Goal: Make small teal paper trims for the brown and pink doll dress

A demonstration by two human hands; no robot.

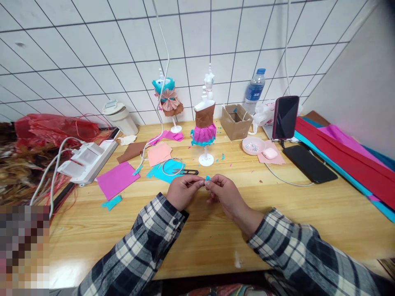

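Note:
My left hand (pixel 184 190) and my right hand (pixel 226 195) meet above the tabletop, thumbs and forefingers pinched together. Between their fingertips shows a small piece of blue crepe paper (pixel 207 178), mostly covered by the fingers. Just beyond my left hand lie black-handled thread snips (pixel 189 172), a metal ring (pixel 163 167) and a blue paper sheet (pixel 168 176). Behind my hands stands a small white dress form (pixel 200 106) wearing a brown bodice (pixel 205 116) and a ruffled magenta skirt (pixel 205 132) with a blue hem.
Another dressed form (pixel 168 96) stands near the wall. Magenta paper (pixel 117 181), a power strip (pixel 89 164) and a white cup (pixel 120 117) are left. Rightward are a cardboard box (pixel 236 123), pink bead dish (pixel 253 144), water bottle (pixel 255 91), phones (pixel 310 163) and folded paper (pixel 348 144).

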